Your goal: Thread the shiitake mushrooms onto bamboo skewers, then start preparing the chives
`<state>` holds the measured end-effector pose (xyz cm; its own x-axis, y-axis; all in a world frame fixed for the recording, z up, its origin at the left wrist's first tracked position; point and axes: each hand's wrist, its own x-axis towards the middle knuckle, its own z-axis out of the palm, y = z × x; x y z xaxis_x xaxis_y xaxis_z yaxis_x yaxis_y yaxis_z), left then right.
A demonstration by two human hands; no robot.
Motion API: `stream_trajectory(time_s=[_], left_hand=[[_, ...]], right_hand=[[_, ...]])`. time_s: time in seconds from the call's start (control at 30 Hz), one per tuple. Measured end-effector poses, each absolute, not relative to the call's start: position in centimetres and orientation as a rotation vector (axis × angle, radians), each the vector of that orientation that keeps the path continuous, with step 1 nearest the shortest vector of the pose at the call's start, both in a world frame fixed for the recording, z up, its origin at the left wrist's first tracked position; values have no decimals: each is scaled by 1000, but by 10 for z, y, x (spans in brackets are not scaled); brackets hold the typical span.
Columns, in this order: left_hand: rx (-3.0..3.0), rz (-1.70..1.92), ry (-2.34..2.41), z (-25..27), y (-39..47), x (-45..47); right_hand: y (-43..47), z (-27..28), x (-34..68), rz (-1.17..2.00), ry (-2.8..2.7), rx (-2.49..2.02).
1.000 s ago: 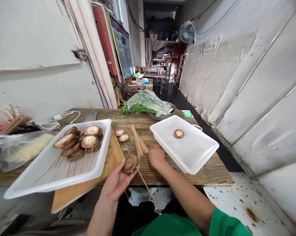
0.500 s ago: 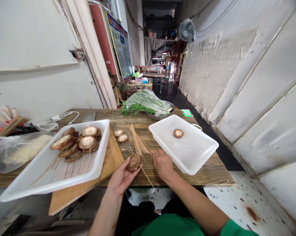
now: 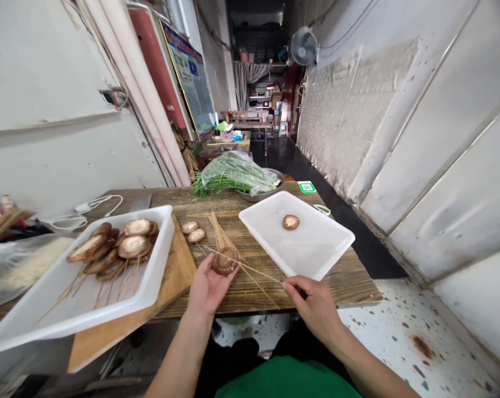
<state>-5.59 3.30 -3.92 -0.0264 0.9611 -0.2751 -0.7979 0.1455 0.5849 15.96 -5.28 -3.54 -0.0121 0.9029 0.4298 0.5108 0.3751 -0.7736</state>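
While the left hand (image 3: 211, 286) is cradling a round brown mushroom cap (image 3: 225, 263) above the brown wooden surface (image 3: 349, 279), the right hand (image 3: 314, 303) is pinching a thin tan wooden skewer (image 3: 262, 273); probably light and spongy, the cap is needing gentle rim support.

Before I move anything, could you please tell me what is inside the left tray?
The left tray holds piled mushrooms, with skewers running from the pile toward its near end. Upper ones partly cover the lower ones, so I cannot count them all.
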Motion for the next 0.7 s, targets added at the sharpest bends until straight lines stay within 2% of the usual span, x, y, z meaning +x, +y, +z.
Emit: stream_trajectory(time_s=[0.23, 0.3, 0.4, 0.53, 0.6, 0.7], left_hand=[[346, 1409, 811, -41, 45, -41], [346, 1377, 811, -42, 50, -38], [368, 1345, 778, -41, 52, -35], [431, 1312, 743, -38, 45, -33], [443, 1309, 738, -39, 40, -33], [424, 1335, 750, -40, 36, -39]], right_hand=[[-71, -38, 184, 757, -1591, -1353], [-62, -32, 198, 627, -1662, -1466], [-38, -21, 219, 265, -1819, -1666], [-15, -6, 223, 197, -1900, -1661], [-19, -2, 213, 253, -1918, -1601], [-36, -8, 192, 547, -1907, -1359]])
